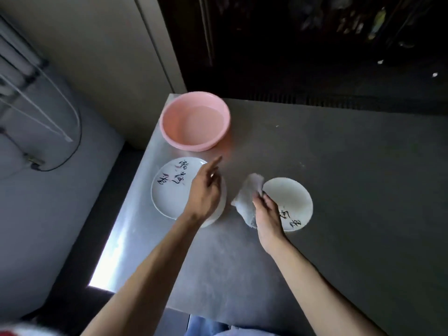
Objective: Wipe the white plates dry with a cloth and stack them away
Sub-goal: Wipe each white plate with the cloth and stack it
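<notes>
A white plate with black and red calligraphy (169,190) lies on the left of the grey table, seemingly on top of another plate whose rim shows at its right. My left hand (204,190) hovers over its right side, fingers straight and spread. A second white plate with calligraphy (291,200) lies to the right. My right hand (266,214) grips a crumpled white cloth (247,197) at that plate's left edge, covering part of it.
A pink plastic basin (195,121) holding some water stands at the table's far left corner. The grey table (339,178) stretches to the right and back. Its left edge drops to a lower floor area with cables. A dark cabinet stands behind.
</notes>
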`<state>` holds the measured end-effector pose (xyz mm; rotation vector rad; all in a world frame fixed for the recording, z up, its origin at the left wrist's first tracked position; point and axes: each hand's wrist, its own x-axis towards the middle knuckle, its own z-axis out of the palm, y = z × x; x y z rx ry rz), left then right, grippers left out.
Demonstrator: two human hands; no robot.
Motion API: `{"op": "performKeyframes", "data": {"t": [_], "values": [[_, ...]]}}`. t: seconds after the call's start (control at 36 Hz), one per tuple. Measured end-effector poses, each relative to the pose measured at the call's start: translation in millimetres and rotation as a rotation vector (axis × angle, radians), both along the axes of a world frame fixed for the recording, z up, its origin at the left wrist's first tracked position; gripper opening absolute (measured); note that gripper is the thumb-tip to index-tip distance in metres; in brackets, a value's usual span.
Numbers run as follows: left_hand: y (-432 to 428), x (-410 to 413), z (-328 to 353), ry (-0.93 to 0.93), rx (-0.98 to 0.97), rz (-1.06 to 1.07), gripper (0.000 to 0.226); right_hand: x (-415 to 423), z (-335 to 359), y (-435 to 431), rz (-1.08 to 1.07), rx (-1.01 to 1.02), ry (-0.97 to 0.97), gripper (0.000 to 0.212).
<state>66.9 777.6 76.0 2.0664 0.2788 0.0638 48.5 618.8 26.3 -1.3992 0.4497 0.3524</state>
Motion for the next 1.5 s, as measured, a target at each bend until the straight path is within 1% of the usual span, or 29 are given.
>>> {"op": "performKeyframes", "data": {"t": [0.06, 0.14, 0.19, 0.25, 0.28, 0.39, 0.44, 0.58, 0.69, 0.78, 0.89, 0.94, 1.0, 1.03, 1.08, 1.14, 1.19, 1.25, 1.31, 1.36, 1.44, 1.5], "values": [[29.8, -4.4, 4.9, 0.018, 0.032, 0.113, 0.047, 11.3, 8.8, 20.3, -0.014, -0.018, -0.007, 0.019], [70.4, -13.1, 4.9, 0.079, 0.153, 0.254, 0.043, 23.4, 18.7, 46.7, -0.036, -0.099, -0.013, 0.011], [93.2, -19.0, 1.3, 0.151, 0.213, 0.316, 0.038, 26.8, 21.9, 60.9, -0.044, -0.159, -0.050, 0.020], [111.2, -24.0, -6.0, 0.222, 0.162, 0.355, 0.023, 27.4, 22.2, 71.3, -0.038, -0.236, -0.084, 0.031], [116.8, -27.2, -8.4, 0.244, 0.108, 0.351, 0.016, 26.9, 22.3, 74.9, -0.031, -0.265, -0.082, 0.033], [127.0, -37.1, -13.5, 0.245, -0.071, 0.340, 0.028, 27.2, 20.2, 83.3, -0.026, -0.340, -0.063, 0.030], [129.2, -38.0, -14.6, 0.239, -0.115, 0.340, 0.033, 27.2, 20.9, 86.0, -0.024, -0.368, -0.054, 0.025], [127.4, -37.1, -9.9, 0.182, -0.095, 0.338, 0.035, 25.9, 22.8, 89.0, -0.039, -0.352, -0.024, 0.019], [122.5, -35.7, -10.8, 0.090, -0.061, 0.322, 0.032, 25.6, 22.5, 87.0, -0.100, -0.328, -0.021, 0.022], [117.8, -32.5, -9.9, 0.042, -0.028, 0.306, 0.033, 24.3, 24.1, 86.6, -0.100, -0.336, -0.023, 0.018], [113.5, -30.5, -11.2, 0.034, 0.006, 0.302, 0.032, 25.7, 29.1, 87.7, -0.093, -0.349, -0.042, 0.026], [111.7, -31.7, -10.2, 0.050, 0.006, 0.287, 0.035, 26.9, 29.3, 87.7, -0.102, -0.349, -0.035, 0.025], [108.2, -33.0, -7.3, 0.051, -0.024, 0.285, 0.040, 27.0, 27.9, 87.5, -0.109, -0.347, -0.020, 0.021], [105.9, -33.0, -5.2, 0.056, -0.050, 0.292, 0.039, 27.0, 27.2, 86.9, -0.114, -0.338, -0.014, 0.019], [101.7, -31.1, -4.3, 0.084, -0.071, 0.304, 0.038, 26.5, 27.3, 83.7, -0.135, -0.318, -0.007, 0.022], [96.7, -29.8, -3.0, 0.076, -0.078, 0.272, 0.040, 25.7, 29.6, 77.3, -0.171, -0.279, 0.004, 0.026], [86.3, -29.5, 1.8, 0.049, -0.151, 0.229, 0.038, 25.5, 33.2, 66.5, -0.192, -0.239, 0.008, 0.027], [71.4, -28.5, 9.4, 0.039, -0.296, 0.196, 0.032, 26.0, 38.4, 51.7, -0.207, -0.232, -0.004, 0.026], [54.6, -27.8, 14.7, 0.053, -0.453, 0.186, 0.031, 25.5, 44.3, 32.8, -0.234, -0.249, -0.023, 0.020], [36.7, -28.1, 16.7, 0.090, -0.559, 0.193, 0.032, 23.5, 48.5, 11.3, -0.254, -0.278, -0.042, 0.012], [7.4, -33.4, 16.5, 0.161, -0.648, 0.187, 0.025, 15.5, 55.0, -17.1, -0.265, -0.343, -0.123, 0.029], [-11.2, -41.6, 13.6, 0.215, -0.685, 0.168, 0.020, 7.7, 56.8, -33.4, -0.279, -0.420, -0.232, 0.032]]}}
